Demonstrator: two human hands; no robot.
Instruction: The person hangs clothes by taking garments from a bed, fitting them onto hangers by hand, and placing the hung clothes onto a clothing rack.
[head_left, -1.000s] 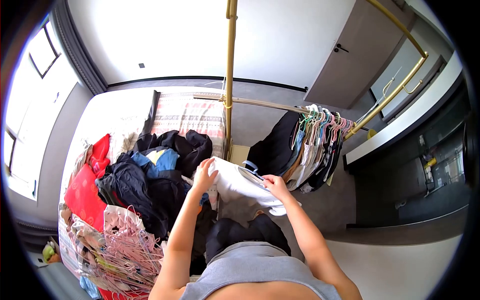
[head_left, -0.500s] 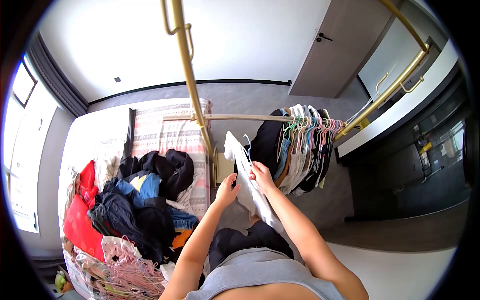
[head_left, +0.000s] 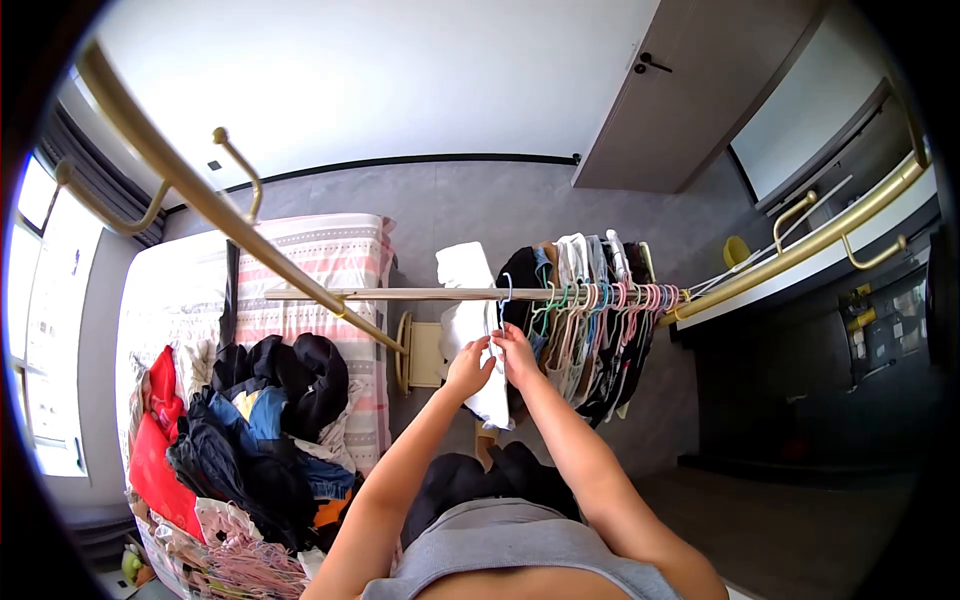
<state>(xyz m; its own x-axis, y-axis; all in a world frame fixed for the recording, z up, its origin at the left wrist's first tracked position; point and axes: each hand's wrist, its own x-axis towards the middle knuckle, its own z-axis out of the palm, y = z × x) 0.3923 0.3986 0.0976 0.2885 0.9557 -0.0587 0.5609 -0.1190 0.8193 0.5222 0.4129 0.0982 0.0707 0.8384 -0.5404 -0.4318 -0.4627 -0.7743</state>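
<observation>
A white garment (head_left: 462, 268) hangs on a light blue hanger (head_left: 506, 284), whose hook is at the metal rail (head_left: 420, 294); I cannot tell if its weight rests there. My right hand (head_left: 516, 356) is closed at the hanger's neck, just under the rail. Against the front of the garment, my left hand (head_left: 470, 368) has its fingertips drawn together on the cloth, close to the right hand. Right of the garment, a row of clothes on colored hangers (head_left: 600, 300) fills the rail, dark clothing (head_left: 518, 268) nearest.
On the left, a bed (head_left: 330, 240) bears a heap of dark clothes (head_left: 270, 450), a red cloth (head_left: 160, 480) and a pile of pink hangers (head_left: 250, 565). Gold posts (head_left: 230, 240) with hooks frame the rack. A grey door (head_left: 690, 100) stands at the back.
The white garment and its hanger have moved up to the rail. My left hand has closed in from beside the garment onto it. The view has shifted, bringing the rack nearer.
</observation>
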